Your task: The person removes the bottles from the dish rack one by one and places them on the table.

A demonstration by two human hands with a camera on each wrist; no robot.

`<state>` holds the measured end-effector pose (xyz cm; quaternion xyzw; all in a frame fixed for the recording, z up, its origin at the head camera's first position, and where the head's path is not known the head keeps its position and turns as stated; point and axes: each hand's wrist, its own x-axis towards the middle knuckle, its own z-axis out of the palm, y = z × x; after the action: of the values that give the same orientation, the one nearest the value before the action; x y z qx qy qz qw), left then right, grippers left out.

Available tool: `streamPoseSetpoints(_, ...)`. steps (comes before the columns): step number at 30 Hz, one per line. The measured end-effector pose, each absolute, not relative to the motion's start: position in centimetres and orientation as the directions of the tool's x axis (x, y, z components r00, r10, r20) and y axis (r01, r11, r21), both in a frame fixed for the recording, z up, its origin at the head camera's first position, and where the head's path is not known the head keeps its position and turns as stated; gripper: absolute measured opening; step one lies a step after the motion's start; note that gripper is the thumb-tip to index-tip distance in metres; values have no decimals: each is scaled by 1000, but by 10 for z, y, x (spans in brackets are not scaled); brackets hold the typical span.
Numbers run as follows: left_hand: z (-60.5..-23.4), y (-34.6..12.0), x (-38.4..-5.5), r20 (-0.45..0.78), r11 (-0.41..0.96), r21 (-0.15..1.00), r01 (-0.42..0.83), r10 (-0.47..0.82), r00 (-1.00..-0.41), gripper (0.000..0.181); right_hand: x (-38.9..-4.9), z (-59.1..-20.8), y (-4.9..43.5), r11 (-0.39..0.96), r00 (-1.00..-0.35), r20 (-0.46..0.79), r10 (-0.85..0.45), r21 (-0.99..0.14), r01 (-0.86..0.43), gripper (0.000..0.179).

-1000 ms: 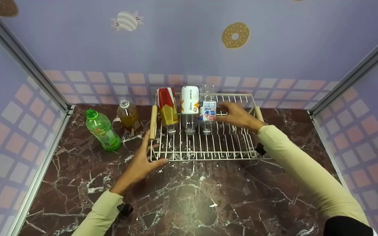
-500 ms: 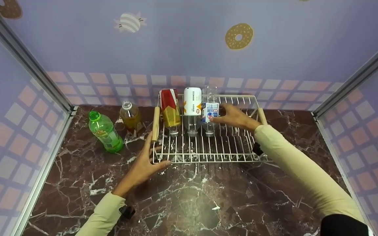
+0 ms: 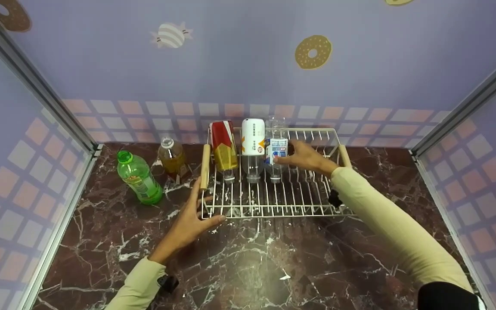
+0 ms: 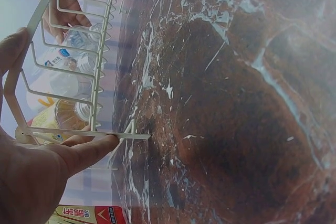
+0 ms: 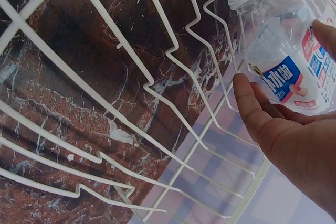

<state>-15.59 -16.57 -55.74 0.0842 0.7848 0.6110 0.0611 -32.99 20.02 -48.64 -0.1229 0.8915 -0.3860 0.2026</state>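
A white wire rack with wooden side handles stands on the dark marbled counter. My left hand grips its front left corner; in the left wrist view the fingers wrap the corner wires. On the rack three bottles lie side by side, caps toward me. Leftmost is a red and gold bottle; a white-labelled bottle lies in the middle. Rightmost is a clear bottle with a blue and white label. My right hand holds that bottle, thumb on the label, fingers along its far side.
Left of the rack a green bottle and a bottle of amber liquid stand upright on the counter. Patterned wall panels enclose the back and both sides. Open wires fill the rack's right half.
The right hand's thumb has shifted onto the front of the clear bottle's label. The left hand stays at the rack corner, and the whole head view has shifted slightly.
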Motion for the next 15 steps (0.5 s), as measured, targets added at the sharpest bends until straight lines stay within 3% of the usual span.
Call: streamPoseSetpoints(15, -559, -166, -156, 2, 257, 965, 54, 201, -980, 131, -328, -489, 197, 594, -886, -265, -380, -804, -14, 110)
